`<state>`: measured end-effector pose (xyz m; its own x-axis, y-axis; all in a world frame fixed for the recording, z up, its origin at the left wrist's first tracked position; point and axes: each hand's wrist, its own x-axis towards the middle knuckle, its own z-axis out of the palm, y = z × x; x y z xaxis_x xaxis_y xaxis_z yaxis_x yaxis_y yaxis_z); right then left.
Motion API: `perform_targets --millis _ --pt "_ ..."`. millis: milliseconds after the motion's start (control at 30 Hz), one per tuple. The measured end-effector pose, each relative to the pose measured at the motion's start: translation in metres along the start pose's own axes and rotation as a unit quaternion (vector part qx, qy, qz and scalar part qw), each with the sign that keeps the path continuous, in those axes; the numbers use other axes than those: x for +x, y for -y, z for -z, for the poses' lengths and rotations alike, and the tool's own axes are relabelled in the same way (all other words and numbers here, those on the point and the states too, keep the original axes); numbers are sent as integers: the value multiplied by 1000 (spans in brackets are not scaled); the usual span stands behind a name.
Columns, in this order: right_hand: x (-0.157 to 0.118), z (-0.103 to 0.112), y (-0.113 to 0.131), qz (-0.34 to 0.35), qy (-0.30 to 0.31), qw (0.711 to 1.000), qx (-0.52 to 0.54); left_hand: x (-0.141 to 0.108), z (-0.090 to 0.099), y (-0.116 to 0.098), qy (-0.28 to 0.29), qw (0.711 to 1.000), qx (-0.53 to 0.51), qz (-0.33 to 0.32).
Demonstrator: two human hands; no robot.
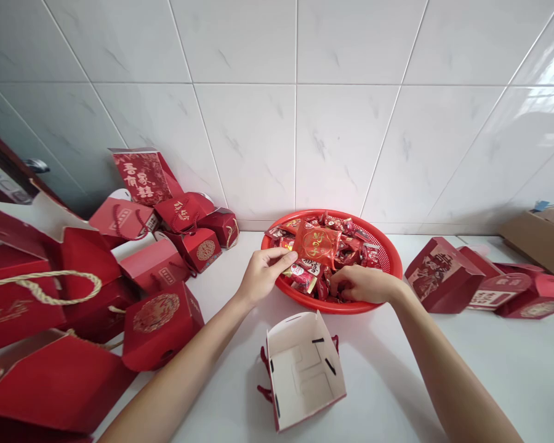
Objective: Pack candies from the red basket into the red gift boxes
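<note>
Candies are lying in a red basket by the worktop's back edge; the left hand is pinching a red packet, the right hand is reaching in, fingertips hidden, grip untellable; an open box is sitting before the basket's near rim.

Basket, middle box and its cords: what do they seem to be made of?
Basket: likely plastic, glossy red, with a perforated wall. Middle box: probably card, pale and matte inside, given its thin folded panels. Cords: perhaps textile, dark red, bending in loops; fibre too small to tell.
</note>
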<state>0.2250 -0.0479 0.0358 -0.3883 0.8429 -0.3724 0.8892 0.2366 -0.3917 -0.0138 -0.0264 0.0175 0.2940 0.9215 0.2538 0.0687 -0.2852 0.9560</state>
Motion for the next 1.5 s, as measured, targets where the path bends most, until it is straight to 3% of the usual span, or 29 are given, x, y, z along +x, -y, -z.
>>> perform_targets --millis 367,600,767,867,933,1067,1133,1200,1500 --pt "0 -5 -6 54 -36 986 155 1 -2 -3 -1 1000 -8 2" --pt "2 -6 -18 100 -36 942 318 1 -1 -4 -7 1000 -13 4" --pt "1 -5 -18 97 -43 931 349 1 -1 -5 -5 1000 -21 5" --pt "1 -5 -18 100 -5 939 329 2 -1 -5 -3 1000 -22 4" --pt "2 -5 -18 104 -16 951 290 2 -1 -3 -2 1000 -21 3" --pt "3 -5 -17 18 -173 976 133 1 0 -2 -5 1000 -18 3" --pt "3 -5 -15 -47 -245 967 48 1 0 -2 -3 1000 -19 3" --pt "4 -4 -14 -77 -278 957 -2 1 0 -2 -2 1000 -19 2" --pt "6 -4 -24 -50 -304 951 11 1 1 0 5 1000 -14 5"
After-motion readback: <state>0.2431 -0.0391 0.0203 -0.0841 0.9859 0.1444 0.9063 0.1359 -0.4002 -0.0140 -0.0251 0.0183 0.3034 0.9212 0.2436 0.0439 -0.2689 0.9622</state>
